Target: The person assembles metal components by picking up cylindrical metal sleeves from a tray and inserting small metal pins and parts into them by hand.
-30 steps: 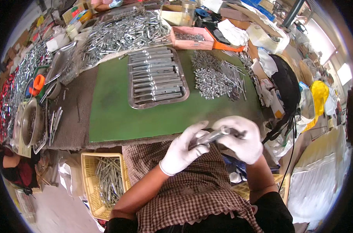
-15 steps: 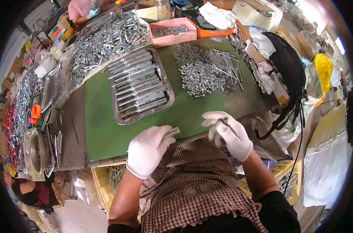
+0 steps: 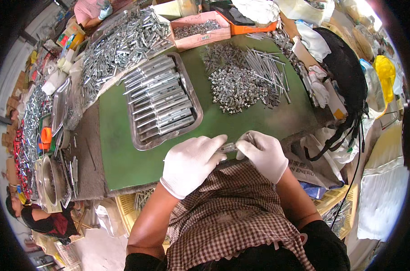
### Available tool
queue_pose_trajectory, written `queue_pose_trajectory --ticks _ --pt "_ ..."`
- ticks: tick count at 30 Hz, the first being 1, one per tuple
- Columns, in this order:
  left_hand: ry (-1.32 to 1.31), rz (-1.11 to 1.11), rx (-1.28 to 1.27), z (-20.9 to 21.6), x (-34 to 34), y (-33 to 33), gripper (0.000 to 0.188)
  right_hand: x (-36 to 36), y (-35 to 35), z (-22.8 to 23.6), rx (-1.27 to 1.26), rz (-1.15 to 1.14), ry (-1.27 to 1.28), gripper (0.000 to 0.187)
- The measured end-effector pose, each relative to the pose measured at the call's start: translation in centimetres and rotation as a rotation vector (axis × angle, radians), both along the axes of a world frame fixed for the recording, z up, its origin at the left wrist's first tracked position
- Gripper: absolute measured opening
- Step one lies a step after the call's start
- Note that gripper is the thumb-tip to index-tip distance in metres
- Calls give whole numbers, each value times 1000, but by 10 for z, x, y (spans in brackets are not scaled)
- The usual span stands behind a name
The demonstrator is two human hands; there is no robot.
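Pinching a small metal piece [image 3: 228,147] between both white-gloved hands, the person holds it just above the near edge of the green mat [image 3: 119,149]. The left hand [image 3: 190,163] closes on its left end, and the right hand [image 3: 263,153] grips the right end with its fingertips. This looks like the joining step; the next move likely calls for careful alignment. A steel tray [image 3: 137,135] of finished parts lies just beyond, a heap of loose fittings [image 3: 241,83] farther right.
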State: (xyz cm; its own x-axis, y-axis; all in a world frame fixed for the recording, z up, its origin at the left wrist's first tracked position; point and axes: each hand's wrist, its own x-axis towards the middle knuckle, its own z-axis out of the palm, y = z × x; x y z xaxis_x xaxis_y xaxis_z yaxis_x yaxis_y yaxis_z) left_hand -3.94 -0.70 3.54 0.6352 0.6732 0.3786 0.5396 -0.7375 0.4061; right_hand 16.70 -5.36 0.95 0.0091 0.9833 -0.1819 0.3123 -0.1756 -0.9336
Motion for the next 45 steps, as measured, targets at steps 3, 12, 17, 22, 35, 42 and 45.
queue_pose_trajectory --ticks 3,12,17,22,35,42,45 --pt "73 1 -33 7 1 -1 37 1 3 10 -1 22 -18 20" --pt "11 46 -53 0 2 0 33 3 4 12 244 -13 -107 12" --pt "-10 59 -78 0 4 1 30 5 6 10 318 -7 -103 11" --pt "-30 68 -82 0 7 2 28 8 8 10 383 10 -119 12" --pt "192 184 89 -8 24 -10 21 43 46 3 387 -132 -462 15" --pt "311 230 73 -15 35 -9 21 42 112 8 218 -19 -1006 19" --pt "291 228 26 -15 35 -7 20 43 110 9 296 -44 -956 20"
